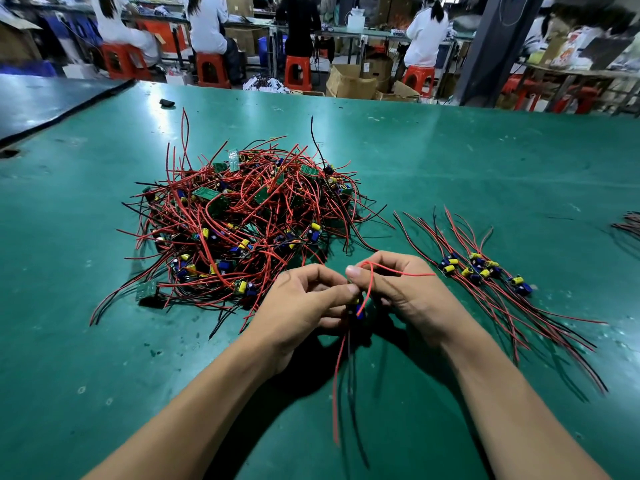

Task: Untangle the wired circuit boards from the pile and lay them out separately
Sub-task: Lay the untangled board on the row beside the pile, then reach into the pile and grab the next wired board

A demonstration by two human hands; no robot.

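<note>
**Pinching one wired board with both hands**

Left of the fingers: a heaped pile (242,216) of boards tangled in red and black wire. Gripping with the left hand (304,303), fingers curled, thumb pressed onto the held board (358,311); gripping likewise with the right hand (405,292). Between the fingertips, upright, with leads hanging toward the body and a red wire (391,270) looped over the right fingers. Right of the fingers: sorted boards (481,271) laid slantwise. Beneath, a green mat (485,161); beyond, red stools (298,72)

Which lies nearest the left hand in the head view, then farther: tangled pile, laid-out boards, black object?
1. tangled pile, just ahead of the left hand.
2. laid-out boards, right, past the right hand.
3. black object, far back left.
</note>
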